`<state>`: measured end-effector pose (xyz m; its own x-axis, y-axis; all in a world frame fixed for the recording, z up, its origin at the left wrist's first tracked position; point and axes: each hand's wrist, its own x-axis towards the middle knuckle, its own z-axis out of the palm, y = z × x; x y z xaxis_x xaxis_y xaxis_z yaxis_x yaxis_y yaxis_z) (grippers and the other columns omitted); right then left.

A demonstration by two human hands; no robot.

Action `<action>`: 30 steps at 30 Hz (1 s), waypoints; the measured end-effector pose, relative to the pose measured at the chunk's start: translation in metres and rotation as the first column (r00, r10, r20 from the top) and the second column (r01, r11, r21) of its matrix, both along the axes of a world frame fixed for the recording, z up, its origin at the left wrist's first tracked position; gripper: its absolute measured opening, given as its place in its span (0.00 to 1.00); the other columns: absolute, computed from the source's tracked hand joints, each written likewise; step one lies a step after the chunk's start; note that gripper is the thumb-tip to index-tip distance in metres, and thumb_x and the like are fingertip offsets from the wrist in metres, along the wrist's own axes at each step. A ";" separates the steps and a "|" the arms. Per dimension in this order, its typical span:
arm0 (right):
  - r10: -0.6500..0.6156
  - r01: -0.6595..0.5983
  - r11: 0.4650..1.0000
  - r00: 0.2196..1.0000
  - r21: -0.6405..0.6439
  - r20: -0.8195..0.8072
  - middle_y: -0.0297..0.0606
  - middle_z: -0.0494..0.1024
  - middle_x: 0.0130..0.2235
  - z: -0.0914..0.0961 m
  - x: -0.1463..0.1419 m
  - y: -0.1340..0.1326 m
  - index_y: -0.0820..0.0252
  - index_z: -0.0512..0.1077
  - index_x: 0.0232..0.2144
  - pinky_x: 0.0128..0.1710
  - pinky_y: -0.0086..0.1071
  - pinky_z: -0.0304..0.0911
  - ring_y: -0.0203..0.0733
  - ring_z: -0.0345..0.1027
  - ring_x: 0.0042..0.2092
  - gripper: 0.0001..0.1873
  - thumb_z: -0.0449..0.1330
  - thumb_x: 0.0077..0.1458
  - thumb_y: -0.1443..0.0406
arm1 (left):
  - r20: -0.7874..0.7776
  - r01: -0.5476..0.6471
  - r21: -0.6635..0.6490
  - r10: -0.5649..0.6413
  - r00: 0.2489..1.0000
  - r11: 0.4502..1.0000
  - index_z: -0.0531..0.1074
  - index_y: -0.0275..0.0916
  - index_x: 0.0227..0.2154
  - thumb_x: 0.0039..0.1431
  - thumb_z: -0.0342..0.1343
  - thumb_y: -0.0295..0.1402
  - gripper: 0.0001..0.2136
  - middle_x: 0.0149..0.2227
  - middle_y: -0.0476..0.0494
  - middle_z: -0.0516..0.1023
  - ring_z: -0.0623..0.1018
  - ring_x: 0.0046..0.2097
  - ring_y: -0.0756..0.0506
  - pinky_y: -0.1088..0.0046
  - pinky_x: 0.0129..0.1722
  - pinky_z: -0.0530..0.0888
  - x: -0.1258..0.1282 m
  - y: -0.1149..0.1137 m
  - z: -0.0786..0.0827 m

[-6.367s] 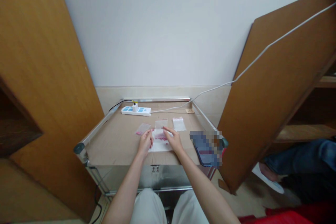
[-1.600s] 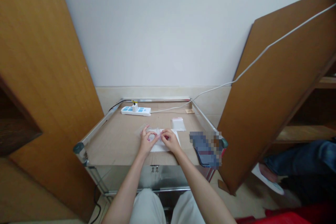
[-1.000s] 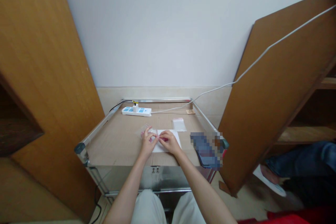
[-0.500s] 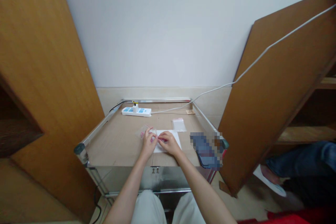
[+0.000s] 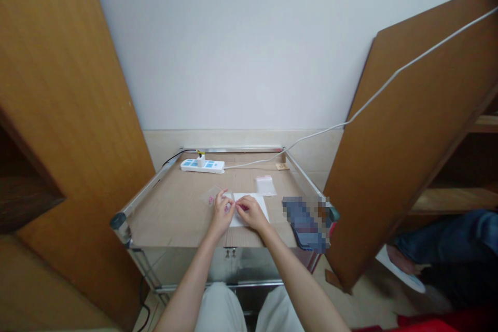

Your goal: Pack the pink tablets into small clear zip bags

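My left hand (image 5: pixel 223 211) and my right hand (image 5: pixel 249 211) meet over a white sheet (image 5: pixel 262 208), fingertips pinched together. Between them is something small and pinkish-red, too tiny to name. Beside and partly under my left hand lies a clear plastic bag (image 5: pixel 209 194) with pink marks or pieces (image 5: pixel 211 200) showing through it. Just beyond the sheet, to the right, is a clear plastic packet (image 5: pixel 266 186) with a pink strip along its top. My fingers hide part of the bag and the sheet.
A white power strip (image 5: pixel 202 166) with a plug stands at the back left of the cardboard-covered table (image 5: pixel 163 218). Its white cord (image 5: pixel 319 129) runs up rightward. A blurred dark item (image 5: pixel 305 223) lies at the right edge. A person's leg (image 5: pixel 447 238) is at far right.
Both hands have shifted very slightly right, still pinched together over the sheet. Nothing else has visibly moved.
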<state>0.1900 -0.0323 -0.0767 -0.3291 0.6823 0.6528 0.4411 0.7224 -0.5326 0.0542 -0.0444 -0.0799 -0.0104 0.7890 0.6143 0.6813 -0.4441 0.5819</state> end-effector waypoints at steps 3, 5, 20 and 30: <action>-0.007 0.007 1.000 1.000 0.003 0.014 0.36 0.70 0.27 0.001 0.000 -0.001 0.60 0.68 0.26 0.34 0.31 0.54 0.37 0.60 0.32 0.05 0.52 0.48 0.69 | -0.020 0.008 0.007 -0.008 1.000 1.000 0.67 0.38 0.24 0.49 0.48 0.30 0.05 0.49 0.42 0.60 0.65 0.46 0.45 0.60 0.50 0.55 0.001 -0.002 0.000; -0.018 0.018 1.000 1.000 0.005 0.013 0.35 0.69 0.26 0.001 0.000 -0.001 0.60 0.68 0.26 0.34 0.30 0.53 0.36 0.60 0.31 0.04 0.53 0.48 0.68 | -0.031 0.009 0.009 -0.009 0.999 1.000 0.67 0.38 0.23 0.49 0.48 0.29 0.04 0.49 0.42 0.60 0.64 0.46 0.45 0.60 0.49 0.56 0.002 -0.003 0.001; -0.012 0.012 1.000 1.000 0.009 0.002 0.35 0.67 0.27 -0.004 -0.002 0.003 0.61 0.64 0.24 0.34 0.30 0.53 0.36 0.58 0.32 0.02 0.52 0.46 0.71 | -0.082 -0.031 0.051 0.035 0.996 0.998 0.62 0.37 0.19 0.45 0.48 0.26 0.03 0.45 0.41 0.62 0.63 0.47 0.44 0.62 0.48 0.58 0.003 -0.002 0.000; -0.051 0.049 0.999 0.994 -0.021 -0.099 0.34 0.65 0.27 -0.001 0.000 0.003 0.60 0.62 0.21 0.32 0.28 0.53 0.35 0.58 0.31 0.04 0.51 0.43 0.73 | -0.057 -0.016 0.022 0.017 0.998 1.000 0.60 0.37 0.18 0.42 0.48 0.24 0.04 0.43 0.40 0.61 0.63 0.47 0.44 0.64 0.47 0.60 0.003 -0.004 0.004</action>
<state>0.1897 -0.0296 -0.0780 -0.2284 0.7087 0.6675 0.4210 0.6901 -0.5886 0.0571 -0.0488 -0.0758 0.0123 0.7756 0.6311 0.7207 -0.4444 0.5321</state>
